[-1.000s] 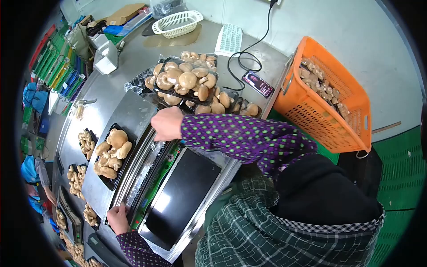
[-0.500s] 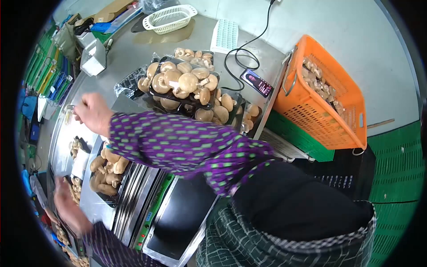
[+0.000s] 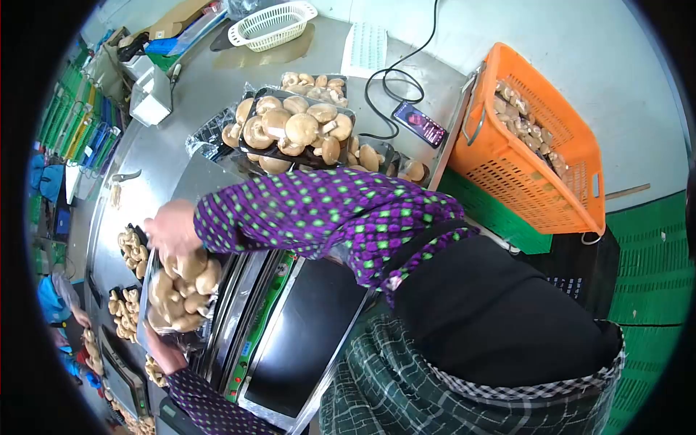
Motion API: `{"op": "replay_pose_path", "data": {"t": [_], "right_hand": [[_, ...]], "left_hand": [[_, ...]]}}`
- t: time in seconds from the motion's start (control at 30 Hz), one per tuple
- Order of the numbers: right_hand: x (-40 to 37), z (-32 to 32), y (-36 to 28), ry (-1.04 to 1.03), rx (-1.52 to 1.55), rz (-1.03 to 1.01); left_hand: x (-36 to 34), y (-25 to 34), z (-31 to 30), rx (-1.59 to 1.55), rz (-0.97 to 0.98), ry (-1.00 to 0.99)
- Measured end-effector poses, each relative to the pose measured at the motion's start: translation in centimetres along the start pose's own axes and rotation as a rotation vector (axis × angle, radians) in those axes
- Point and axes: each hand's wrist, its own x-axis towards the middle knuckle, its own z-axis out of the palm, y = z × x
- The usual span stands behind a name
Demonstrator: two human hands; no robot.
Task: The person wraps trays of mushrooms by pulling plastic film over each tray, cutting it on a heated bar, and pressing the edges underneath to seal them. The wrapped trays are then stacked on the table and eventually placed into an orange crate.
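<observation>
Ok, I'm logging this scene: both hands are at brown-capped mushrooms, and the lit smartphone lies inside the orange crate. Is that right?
Not quite: the lit smartphone lies on the metal table, outside the orange crate, as the head view shows. The left hand and right hand are indeed at brown-capped mushrooms.

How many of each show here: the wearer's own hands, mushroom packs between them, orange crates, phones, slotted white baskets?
Left hand and right hand: 2
Mushroom pack between them: 1
Orange crate: 1
Phone: 1
Slotted white basket: 1
Total: 6
</observation>
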Motion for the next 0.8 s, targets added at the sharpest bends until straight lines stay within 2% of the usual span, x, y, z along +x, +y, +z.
{"op": "replay_pose_path", "data": {"t": [0.03, 0.07, 0.1, 0.13, 0.17, 0.2, 0.23, 0.3, 0.33, 0.37, 0.4, 0.43, 0.47, 0.5, 0.53, 0.57, 0.63, 0.67, 0.7, 0.77, 0.8], "right_hand": [[-1.5, -1.4, -2.3, 0.015, -0.055, -0.080], [-3.5, -2.9, -5.0, 0.068, 0.017, -0.052], [-6.2, -4.8, -7.3, 0.080, 0.070, -0.070], [-9.5, -6.3, -9.4, 0.139, 0.281, -0.216], [-11.5, -5.6, -10.1, 0.230, 0.199, -0.352], [-14.4, -6.4, -11.2, 0.175, 0.073, -0.342], [-16.8, -5.1, -11.1, 0.187, 0.142, -0.336], [-20.7, -3.3, -10.1, 0.012, 0.157, -0.168], [-21.8, -2.7, -9.4, -0.142, 0.221, 0.058], [-22.5, -3.2, -8.4, -0.171, 0.172, 0.152], [-23.5, -2.4, -6.5, -0.115, 0.237, 0.217], [-24.7, -1.5, -4.6, -0.065, 0.296, 0.279], [-25.6, -1.2, -3.6, -0.118, 0.432, 0.415], [-25.9, -1.6, -3.5, -0.167, 0.564, 0.552], [-26.2, -1.6, -4.2, -0.065, 0.860, 0.793], [-26.3, -1.1, -4.5, -0.068, 0.856, 0.790], [-26.1, 0.5, -4.5, 0.137, 0.361, 0.531], [-25.7, 1.4, -4.0, 0.230, 0.370, 0.497], [-25.3, 0.5, -4.0, 0.301, 0.514, 0.518], [-26.8, -3.9, -3.8, 0.229, 0.568, 0.731], [-29.3, -5.3, -4.1, 0.112, 0.510, 0.804]], "left_hand": [[-3.5, 0.9, 1.6, -0.010, 0.059, 0.099], [-7.0, 1.8, 3.3, -0.014, 0.117, 0.197], [-11.1, 2.4, 5.3, -0.126, 0.273, 0.240], [-14.3, 1.9, 5.8, -0.050, 0.295, 0.311], [-17.2, 1.2, 5.7, 0.028, 0.315, 0.382], [-20.3, 0.5, 5.5, 0.163, 0.179, 0.243], [-22.8, -0.2, 5.0, 0.293, 0.045, 0.101], [-24.2, -6.1, 5.0, 0.768, -0.037, 0.236], [-24.4, -7.8, 5.7, 0.528, -0.081, 0.154], [-24.9, -8.4, 6.2, 0.294, -0.123, 0.074], [-24.8, -7.7, 8.0, 0.380, -0.118, 0.257], [-24.6, -7.4, 8.7, 0.324, -0.076, 0.351], [-23.8, -7.9, 9.5, 0.308, 0.098, 0.467], [-23.3, -8.7, 8.8, 0.272, 0.073, 0.481], [-22.8, -9.5, 8.1, 0.235, 0.049, 0.496], [-22.4, -9.5, 8.1, 0.230, 0.050, 0.498], [-21.9, -9.3, 8.5, 0.155, -0.101, 0.646], [-22.0, -9.0, 8.3, 0.159, -0.096, 0.642], [-22.0, -9.3, 7.4, 0.104, -0.042, 0.598], [-24.1, -8.6, 5.5, 0.040, -0.094, 0.532], [-26.5, -7.5, 6.7, 0.084, -0.070, 0.524]]}}
